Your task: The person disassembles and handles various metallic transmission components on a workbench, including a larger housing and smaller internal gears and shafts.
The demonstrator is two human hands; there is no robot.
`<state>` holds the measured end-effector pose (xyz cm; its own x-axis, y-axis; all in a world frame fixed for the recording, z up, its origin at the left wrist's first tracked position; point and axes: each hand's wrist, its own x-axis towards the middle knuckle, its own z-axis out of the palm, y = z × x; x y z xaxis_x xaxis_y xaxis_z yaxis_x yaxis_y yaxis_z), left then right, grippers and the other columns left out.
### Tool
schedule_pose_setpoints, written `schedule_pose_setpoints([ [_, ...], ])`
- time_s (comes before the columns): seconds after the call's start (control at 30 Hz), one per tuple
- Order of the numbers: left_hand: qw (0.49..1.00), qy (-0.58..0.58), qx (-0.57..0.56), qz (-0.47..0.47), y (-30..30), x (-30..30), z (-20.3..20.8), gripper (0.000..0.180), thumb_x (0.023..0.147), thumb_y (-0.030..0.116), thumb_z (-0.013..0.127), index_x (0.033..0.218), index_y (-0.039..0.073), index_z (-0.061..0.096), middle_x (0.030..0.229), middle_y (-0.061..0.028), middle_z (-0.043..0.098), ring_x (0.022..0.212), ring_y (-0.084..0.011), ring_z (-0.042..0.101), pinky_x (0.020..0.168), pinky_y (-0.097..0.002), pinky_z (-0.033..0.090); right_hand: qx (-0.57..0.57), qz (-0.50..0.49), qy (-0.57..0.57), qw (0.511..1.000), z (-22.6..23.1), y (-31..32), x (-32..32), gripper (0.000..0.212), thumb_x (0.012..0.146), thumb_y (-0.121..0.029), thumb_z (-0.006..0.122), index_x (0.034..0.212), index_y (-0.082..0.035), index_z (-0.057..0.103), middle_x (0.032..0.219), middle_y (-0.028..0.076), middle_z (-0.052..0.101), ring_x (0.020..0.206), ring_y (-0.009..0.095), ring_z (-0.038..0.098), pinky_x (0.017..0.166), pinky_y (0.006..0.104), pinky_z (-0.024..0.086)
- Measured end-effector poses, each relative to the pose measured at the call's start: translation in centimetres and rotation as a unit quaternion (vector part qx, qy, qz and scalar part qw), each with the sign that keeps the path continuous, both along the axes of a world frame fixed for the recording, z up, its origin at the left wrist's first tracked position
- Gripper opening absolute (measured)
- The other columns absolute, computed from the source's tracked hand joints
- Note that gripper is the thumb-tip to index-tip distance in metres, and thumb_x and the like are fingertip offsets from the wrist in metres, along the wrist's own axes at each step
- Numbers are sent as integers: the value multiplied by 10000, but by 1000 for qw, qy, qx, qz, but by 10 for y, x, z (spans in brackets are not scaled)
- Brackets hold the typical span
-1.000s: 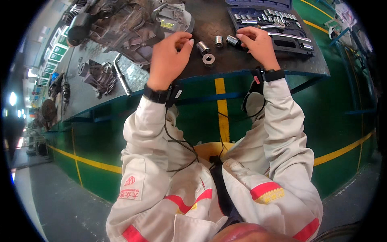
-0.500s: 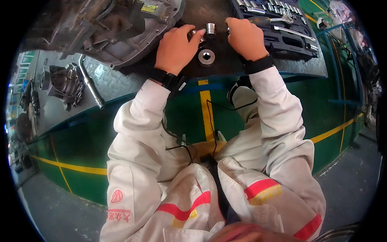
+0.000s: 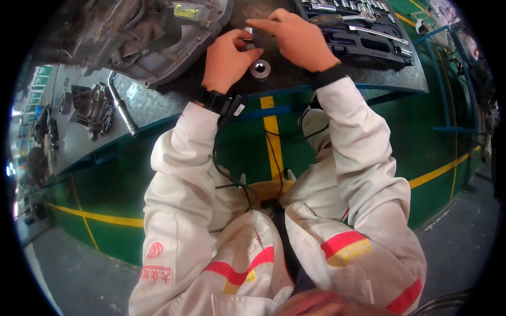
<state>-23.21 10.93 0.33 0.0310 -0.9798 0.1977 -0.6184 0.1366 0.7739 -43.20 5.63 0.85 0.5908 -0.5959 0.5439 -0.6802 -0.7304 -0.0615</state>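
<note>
My left hand is at the table's near part, thumb and fingers curved round a small shiny metal socket that they partly hide. My right hand comes in from the right. Its index finger is stretched left over the socket, close to the left fingertips; the other fingers are bent, and the thumb side is hidden. Just nearer than the two hands, a round metal socket stands on the table with its square drive hole facing up.
A large cast metal housing fills the table's left. Nearer the left edge lie a small mechanical assembly and a bent metal bar wrench. An open socket case with a ratchet is at the right. The table's blue front edge runs below my wrists.
My right hand has moved left toward my left hand, its index finger now stretched out. A socket that stood between the hands no longer shows there. The view has shifted slightly.
</note>
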Motion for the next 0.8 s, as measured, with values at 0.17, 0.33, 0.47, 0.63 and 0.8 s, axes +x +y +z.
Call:
schedule_pose_setpoints([
  [0.17,999,42,16,17,7,15,-7,420,758,186,852,1130,21,751,958,-96,727,895,-188,705,808,-316,549,37,-14,92,995,-10,-9,29,539,919,-106,623,1365,-407,653,1055,90,626,917,303,721,749,403,590],
  [0.33,994,99,-18,31,29,31,-5,408,746,125,847,1125,7,752,979,-93,687,912,-196,707,817,-309,560,70,-22,92,993,0,-11,31,566,852,-97,664,1349,-369,658,1067,107,646,882,349,718,731,447,588],
  [0.47,987,152,-58,-1,34,38,-6,390,827,37,807,1210,33,734,1044,-77,705,979,-150,685,833,-279,547,75,-14,105,992,-15,-35,32,528,833,-260,763,1343,-342,658,1110,123,672,962,366,717,809,444,592],
  [0.63,986,131,-104,-27,57,23,16,427,837,17,797,1255,30,707,1207,-99,689,1026,-161,690,904,-290,564,72,-15,8,997,-1,-23,35,158,912,-219,641,918,-65,676,852,190,723,857,396,711,722,524,559],
  [0.8,975,111,-169,-87,58,-4,12,455,775,55,808,1219,94,716,1083,-111,713,978,-238,721,855,-322,568,156,-29,-92,983,-12,-31,16,224,954,-223,590,890,-10,617,838,228,671,830,442,680,722,531,539],
])
